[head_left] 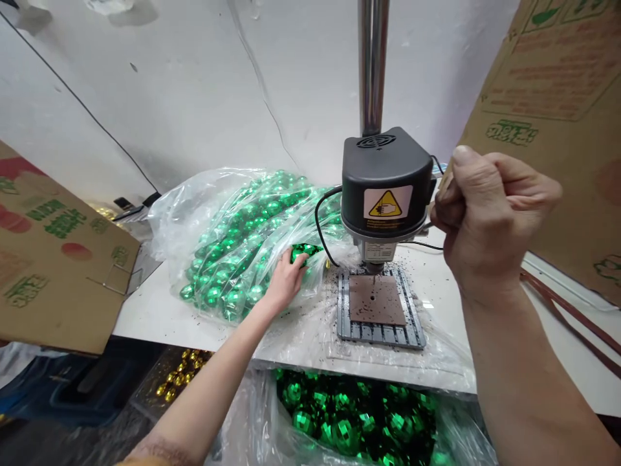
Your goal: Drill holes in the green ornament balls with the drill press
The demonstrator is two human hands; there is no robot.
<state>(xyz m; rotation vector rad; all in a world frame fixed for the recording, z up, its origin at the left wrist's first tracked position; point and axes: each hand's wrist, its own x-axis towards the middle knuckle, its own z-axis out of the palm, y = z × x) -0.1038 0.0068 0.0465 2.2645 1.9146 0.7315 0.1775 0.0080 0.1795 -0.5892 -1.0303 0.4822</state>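
Note:
My left hand (287,277) reaches to a torn opening in a clear plastic bag, its fingers apart at the shiny green faceted balls (305,251) inside. The fingertips are partly hidden, and I cannot make out a ball held in them. My right hand (490,207) is closed in a fist around the lever at the right side of a black drill press (385,188); the lever's end is hidden by the fingers. Beneath the drill chuck, a brown square plate (376,301) with a small hole lies on the slotted metal base (412,333).
Dark shavings surround the base on the white table (169,317). Below the front edge is an open plastic bag of green balls (344,427). Gold balls (182,372) sit lower left. Cardboard boxes stand left (63,252) and right (557,129). A black cable (317,217) loops beside the drill.

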